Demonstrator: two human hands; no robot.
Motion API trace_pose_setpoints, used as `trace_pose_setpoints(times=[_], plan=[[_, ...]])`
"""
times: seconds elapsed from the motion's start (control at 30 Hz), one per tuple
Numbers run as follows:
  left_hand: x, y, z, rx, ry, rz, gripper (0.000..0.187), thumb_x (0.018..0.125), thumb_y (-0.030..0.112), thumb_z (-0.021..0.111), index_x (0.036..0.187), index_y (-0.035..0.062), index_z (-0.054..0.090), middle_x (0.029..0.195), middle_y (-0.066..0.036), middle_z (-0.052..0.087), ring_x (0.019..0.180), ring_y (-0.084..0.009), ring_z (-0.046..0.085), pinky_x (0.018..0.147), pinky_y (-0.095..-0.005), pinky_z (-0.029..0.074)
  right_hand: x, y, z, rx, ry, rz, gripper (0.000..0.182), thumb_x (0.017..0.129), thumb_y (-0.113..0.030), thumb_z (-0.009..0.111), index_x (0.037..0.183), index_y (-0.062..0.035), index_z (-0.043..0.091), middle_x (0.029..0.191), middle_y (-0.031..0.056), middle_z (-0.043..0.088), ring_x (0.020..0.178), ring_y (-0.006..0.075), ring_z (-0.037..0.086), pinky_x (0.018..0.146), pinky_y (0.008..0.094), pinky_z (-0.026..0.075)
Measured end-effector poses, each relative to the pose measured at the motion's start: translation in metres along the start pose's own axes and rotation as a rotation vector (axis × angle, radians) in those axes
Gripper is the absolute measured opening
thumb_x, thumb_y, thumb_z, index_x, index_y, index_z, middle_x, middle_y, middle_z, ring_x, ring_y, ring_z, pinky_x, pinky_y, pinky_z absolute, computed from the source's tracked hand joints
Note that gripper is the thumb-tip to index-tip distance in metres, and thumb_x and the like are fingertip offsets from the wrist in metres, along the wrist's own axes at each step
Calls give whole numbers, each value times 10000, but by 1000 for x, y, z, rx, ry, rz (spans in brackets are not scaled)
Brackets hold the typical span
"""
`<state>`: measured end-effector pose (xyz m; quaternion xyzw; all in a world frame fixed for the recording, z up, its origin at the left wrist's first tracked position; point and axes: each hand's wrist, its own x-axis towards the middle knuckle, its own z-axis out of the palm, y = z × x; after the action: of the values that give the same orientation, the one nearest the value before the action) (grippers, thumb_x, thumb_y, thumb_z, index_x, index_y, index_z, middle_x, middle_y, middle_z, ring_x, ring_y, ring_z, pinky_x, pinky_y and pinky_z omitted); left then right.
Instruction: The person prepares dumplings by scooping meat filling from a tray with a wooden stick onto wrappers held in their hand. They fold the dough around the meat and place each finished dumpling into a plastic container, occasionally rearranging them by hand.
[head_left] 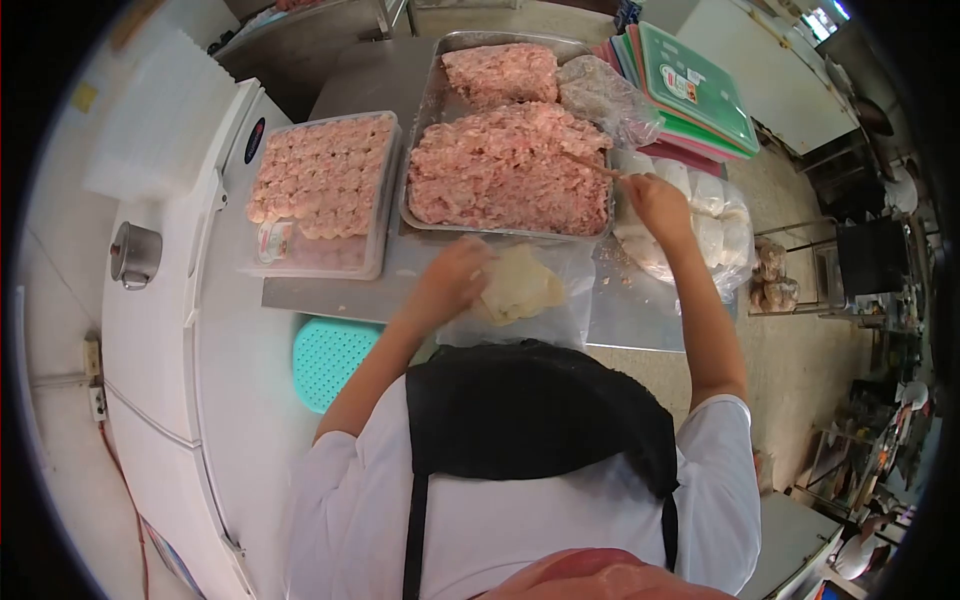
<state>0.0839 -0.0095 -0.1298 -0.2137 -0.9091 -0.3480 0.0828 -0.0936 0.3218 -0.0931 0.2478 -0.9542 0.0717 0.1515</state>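
Observation:
My right hand (pixel 657 207) is closed around a thin brown stick-like tool (pixel 603 168). The far end of that tool lies in the ground meat (pixel 510 165), which is heaped in a metal tray (pixel 430 90). Close in front of the tray, a pale, thin wrapper sheet (pixel 522 285) lies on clear plastic (pixel 575 265). At the sheet's left edge is my left hand (pixel 455 277), its fingers smeared by motion. To the left, a clear plastic container (pixel 378 262) holds rows of shaped meat pieces (pixel 320 170).
Green and pink lids (pixel 695 90) are stacked at the back right. Below them sits a bag of white rounds (pixel 715 225). A clear bag (pixel 605 95) rests in the tray's corner. A turquoise perforated basket (pixel 335 360) stands at the left, by a white appliance (pixel 240 400).

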Motion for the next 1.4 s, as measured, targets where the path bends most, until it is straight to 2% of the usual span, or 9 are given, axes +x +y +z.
trace_pose_setpoints(times=[0.27, 0.47, 0.57, 0.67, 0.77, 0.97, 1.07, 1.17, 1.4], plan=[[15, -12, 65, 62, -120, -312, 271, 810, 177, 687, 1062, 80, 661, 1084, -131, 622, 1122, -331, 536, 964, -415, 427, -11, -24, 17, 199, -129, -121, 326, 962, -338, 476, 806, -77, 595, 755, 137, 639, 714, 343, 635, 623, 473, 496], [8, -3, 49, -17, 250, -291, 169, 871, 172, 598, 982, 70, 675, 962, -115, 655, 975, -288, 605, 857, -392, 477, -22, -17, 17, 247, -161, -285, 274, 937, -297, 521, 787, -76, 585, 740, 120, 624, 697, 334, 630, 602, 460, 498], [8, 6, 39, -396, 301, -563, 187, 911, 170, 578, 1022, 50, 671, 1007, -96, 672, 1019, -230, 617, 862, -367, 489, -25, -21, 7, 290, -165, -333, 258, 927, -276, 535, 777, -71, 583, 732, 122, 625, 701, 327, 633, 606, 455, 500], [7, -6, 42, -1179, 418, -698, 218, 935, 146, 562, 1102, 25, 633, 1079, -88, 648, 1060, -192, 594, 865, -334, 492, -32, -29, 7, 398, -218, -332, 262, 930, -260, 547, 766, -58, 579, 723, 136, 607, 704, 342, 614, 602, 450, 474], [25, 18, 30, -1677, 529, -611, 260, 939, 117, 547, 1172, 4, 572, 1164, -93, 600, 1078, -212, 584, 891, -323, 487, -29, -29, 7, 502, -302, -226, 284, 933, -250, 553, 774, -15, 572, 726, 169, 607, 703, 367, 598, 605, 440, 460], [44, -3, 25, -1164, 587, -664, 302, 953, 106, 512, 1229, -13, 525, 1227, -99, 570, 1117, -220, 569, 972, -358, 470, -9, -29, -20, 778, -295, -18, 265, 937, -219, 545, 891, 32, 617, 746, 218, 598, 700, 336, 609, 643, 397, 454], [76, 12, 10, -1428, 740, -604, 323, 941, 85, 518, 1246, -20, 521, 1250, -116, 562, 1141, -226, 556, 980, -358, 466, -2, -33, -22, 940, -237, 74, 243, 938, -198, 554, 921, 30, 633, 732, 183, 598, 709, 290, 612, 652, 375, 445], [99, 5, 13, -1594, 724, -575, 377, 967, 165, 487, 1295, -21, 484, 1287, -139, 539, 1180, -245, 532, 1011, -380, 442, 6, -41, -33, 987, -285, 94, 313, 976, -263, 556, 1063, 21, 654, 848, 48, 666, 780, 124, 560, 716, 302, 453], [138, 44, -16, -2051, 755, -396, 556, 981, 435, 383, 1313, -7, 450, 1336, -166, 496, 1264, -344, 449, 1084, -495, 344, 6, -83, -30, 728, -142, -134, 298, 905, -150, 586, 1166, -10, 624, 932, 172, 614, 834, 295, 600, 761, 360, 476]])
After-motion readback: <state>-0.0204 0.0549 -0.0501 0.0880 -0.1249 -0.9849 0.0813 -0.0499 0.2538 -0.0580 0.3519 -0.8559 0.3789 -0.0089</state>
